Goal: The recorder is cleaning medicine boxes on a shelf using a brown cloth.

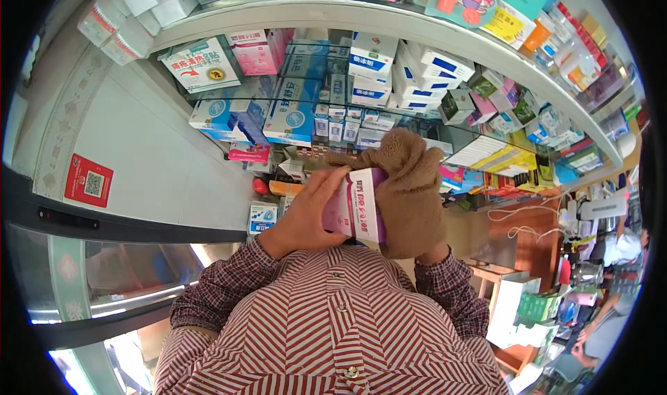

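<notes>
My left hand (307,212) grips one end of a pink, white and purple carton (362,205) that bears printed characters. A brown terry cloth (414,202) lies against the carton's other end and drapes over my right hand, hiding its fingers; only the wrist (433,254) shows below it. Both hands are in front of my chest, before the glass shelves. Closest beyond them stand small white and blue boxes (336,129) in a row. Left of these are larger blue and white cartons (293,108).
A white-edged counter (333,17) with goods on top arches over the glass shelves. White boxes with blue bands (371,64) are stacked on them. At left is a white panel (151,150) with a red printed-code card (88,180). People (622,246) are at the far right, near loose white cables (531,212).
</notes>
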Action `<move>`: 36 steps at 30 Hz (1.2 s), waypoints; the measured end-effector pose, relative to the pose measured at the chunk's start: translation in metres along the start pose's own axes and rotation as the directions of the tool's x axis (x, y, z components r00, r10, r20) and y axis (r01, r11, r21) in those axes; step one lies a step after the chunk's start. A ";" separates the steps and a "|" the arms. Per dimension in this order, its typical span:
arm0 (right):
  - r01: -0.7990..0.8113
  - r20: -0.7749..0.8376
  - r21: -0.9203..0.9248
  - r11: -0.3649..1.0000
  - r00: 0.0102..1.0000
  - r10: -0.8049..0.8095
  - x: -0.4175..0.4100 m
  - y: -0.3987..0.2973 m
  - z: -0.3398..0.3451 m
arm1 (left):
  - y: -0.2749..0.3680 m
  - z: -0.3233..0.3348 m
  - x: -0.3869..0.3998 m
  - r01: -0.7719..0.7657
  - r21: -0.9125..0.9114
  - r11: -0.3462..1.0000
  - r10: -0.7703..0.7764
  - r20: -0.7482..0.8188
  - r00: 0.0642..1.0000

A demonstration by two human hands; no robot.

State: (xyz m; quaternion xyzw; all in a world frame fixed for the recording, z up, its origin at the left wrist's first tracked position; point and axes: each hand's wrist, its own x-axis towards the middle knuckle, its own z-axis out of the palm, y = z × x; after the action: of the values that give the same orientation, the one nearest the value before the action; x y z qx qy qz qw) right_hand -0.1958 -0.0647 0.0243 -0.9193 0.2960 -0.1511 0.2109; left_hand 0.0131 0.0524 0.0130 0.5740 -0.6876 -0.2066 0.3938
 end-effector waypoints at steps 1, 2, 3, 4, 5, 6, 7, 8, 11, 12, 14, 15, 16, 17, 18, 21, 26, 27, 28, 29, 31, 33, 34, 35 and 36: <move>0.041 -0.039 -0.031 0.999 0.998 -0.042 -0.001 0.000 -0.001 | 0.003 0.000 0.002 -0.025 0.004 1.000 0.025 0.028 0.999; 0.080 -0.076 -0.064 0.995 0.994 -0.084 -0.001 -0.001 -0.003 | 0.004 0.002 0.004 -0.031 -0.001 1.000 0.031 0.041 0.999; 0.118 -0.110 -0.099 0.988 0.986 -0.129 -0.001 -0.001 -0.003 | 0.004 0.005 0.005 -0.011 -0.045 0.999 0.013 0.063 0.998; 0.109 -0.114 -0.097 0.989 0.986 -0.120 0.004 -0.007 -0.008 | 0.004 0.007 0.006 0.013 -0.086 0.996 -0.005 0.084 0.996; -0.003 -0.147 -0.007 1.000 0.989 0.002 0.011 -0.018 -0.016 | 0.005 0.009 0.007 0.010 -0.088 0.996 -0.002 0.094 0.996; -0.114 -0.171 0.086 0.990 0.977 0.127 0.014 -0.026 -0.023 | 0.006 0.009 0.008 -0.010 -0.071 0.997 0.017 0.104 0.994; -0.123 -0.175 0.088 0.988 0.975 0.137 0.013 -0.030 -0.026 | 0.006 0.009 0.009 -0.031 -0.054 0.998 0.037 0.114 0.993; -0.194 -0.214 0.223 0.955 0.947 0.242 0.012 -0.033 -0.028 | 0.004 0.011 0.009 -0.034 -0.056 0.998 0.041 0.124 0.991; -0.099 -0.208 -0.183 0.978 0.976 0.060 0.003 -0.021 -0.023 | 0.001 0.017 0.012 0.004 0.038 0.999 -0.008 0.110 0.994; -0.133 -0.180 -0.155 0.979 0.978 0.105 0.002 -0.019 -0.022 | 0.003 0.018 0.015 -0.024 0.089 0.996 0.014 0.108 0.994; -0.201 -0.119 -0.100 0.975 0.975 0.189 0.001 -0.016 -0.022 | 0.007 0.017 0.020 -0.055 0.137 0.989 0.040 0.115 0.993; -0.236 -0.088 -0.074 0.969 0.969 0.229 0.000 -0.014 -0.022 | 0.008 0.015 0.022 -0.113 0.213 0.971 0.085 0.135 0.987; -0.269 -0.056 -0.049 0.962 0.962 0.267 0.001 -0.012 -0.022 | 0.009 0.014 0.025 -0.170 0.287 0.943 0.129 0.157 0.979; -0.303 -0.023 -0.024 0.953 0.953 0.302 0.001 -0.010 -0.022 | 0.009 0.016 0.025 -0.176 0.283 0.943 0.133 0.165 0.977; -0.315 -0.033 -0.023 0.949 0.949 0.314 0.001 -0.008 -0.020 | 0.009 0.018 0.027 -0.171 0.198 0.965 0.134 0.187 0.973; -0.041 -0.151 0.746 0.665 0.962 0.229 0.009 -0.002 -0.013 | 0.008 0.024 0.029 -0.090 0.021 0.996 0.086 0.149 0.985; 0.002 -0.374 0.361 0.932 0.916 0.143 -0.004 -0.018 0.005 | -0.009 0.044 0.035 0.104 -0.249 0.963 -0.114 -0.024 0.993; 0.000 -0.382 0.358 0.934 0.913 0.146 -0.007 -0.019 0.007 | -0.007 0.042 0.043 0.096 -0.248 0.964 -0.105 -0.020 0.994; -0.033 -0.373 0.188 0.982 0.922 0.103 -0.012 -0.023 0.014 | -0.003 0.039 0.052 0.252 -0.526 0.812 -0.269 0.046 0.962; -0.063 -0.355 0.011 0.998 0.933 0.063 -0.018 -0.023 0.023 | -0.001 0.040 0.057 0.377 -0.738 0.559 -0.399 0.159 0.903; 0.120 -0.408 -0.162 0.979 0.896 -0.177 -0.022 -0.015 0.040 | -0.008 0.052 0.056 0.293 -0.728 0.620 -0.412 0.016 0.911; -0.102 -0.022 -0.004 0.995 0.995 0.102 -0.010 -0.022 0.024 | -0.018 0.063 0.050 0.222 -0.207 0.953 -0.266 -0.219 0.939; -0.362 0.084 0.029 0.932 0.930 0.359 0.002 -0.036 0.001 | -0.003 0.063 0.053 0.179 0.002 0.984 -0.172 -0.270 0.947; -0.363 0.090 0.031 0.931 0.929 0.359 0.009 -0.031 0.000 | 0.003 0.064 0.051 0.185 0.001 0.983 -0.178 -0.269 0.947; -0.245 -0.275 -0.124 0.961 0.940 0.204 0.012 -0.026 0.000 | 0.009 0.065 0.049 0.183 0.044 0.982 -0.169 -0.231 0.958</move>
State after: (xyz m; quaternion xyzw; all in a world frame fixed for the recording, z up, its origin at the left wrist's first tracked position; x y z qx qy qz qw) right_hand -0.1736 -0.0529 0.0390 -0.8654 0.4352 -0.2212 0.1132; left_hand -0.0446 -0.0024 -0.0050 0.6651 -0.5909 -0.1519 0.4306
